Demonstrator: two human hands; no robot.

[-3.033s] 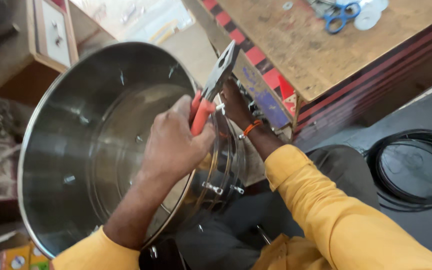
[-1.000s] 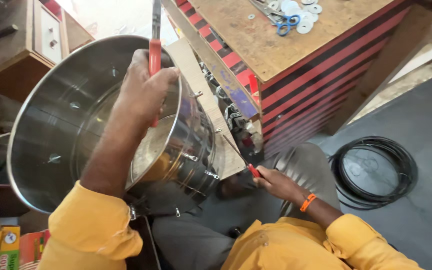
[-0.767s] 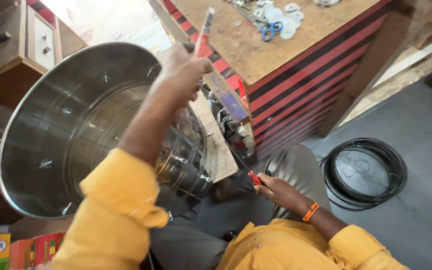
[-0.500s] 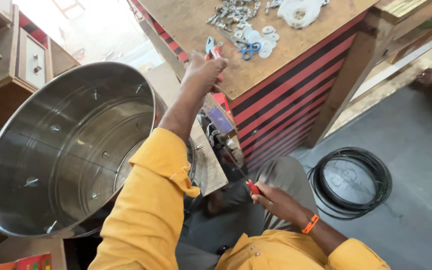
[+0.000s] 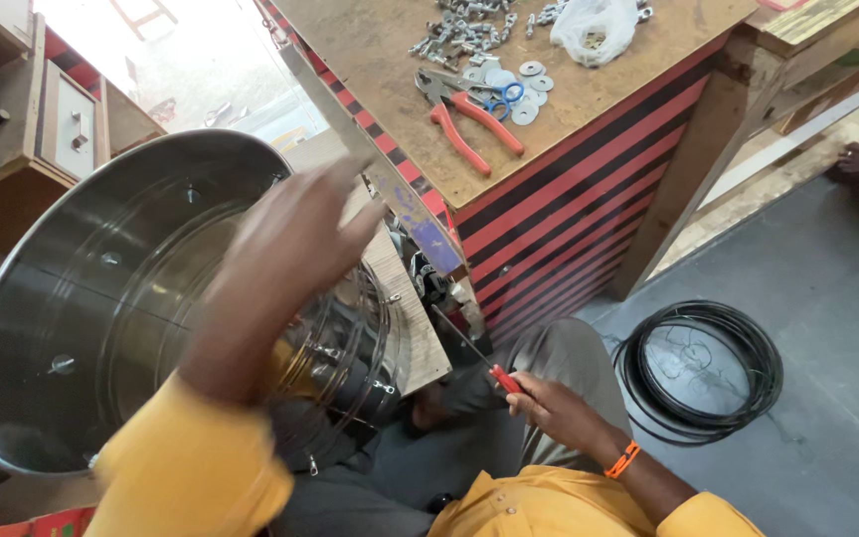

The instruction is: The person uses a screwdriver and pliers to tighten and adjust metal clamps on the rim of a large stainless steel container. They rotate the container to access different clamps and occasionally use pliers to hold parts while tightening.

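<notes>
A large shiny steel drum (image 5: 82,298) lies tilted on my lap, its open mouth facing me. My left hand (image 5: 295,249) hovers above the drum's rim, fingers spread and holding nothing. On the wooden workbench (image 5: 390,60) lie the red-handled pliers (image 5: 464,124), beside blue-handled scissors (image 5: 499,97) and several washers. My right hand (image 5: 554,408) is low by my knee, closed around a red-handled screwdriver (image 5: 469,348) whose thin shaft points up toward the fittings on the drum's side.
Several bolts and nuts (image 5: 464,25) and a clear plastic bag (image 5: 594,25) lie at the bench's far end. A coil of black cable (image 5: 703,368) rests on the grey floor at right. Wooden shelves (image 5: 42,109) stand at left.
My left hand carried the red-handled pliers up from the drum to the workbench, set them down there, and has come back empty over the drum. The right hand kept the screwdriver low.
</notes>
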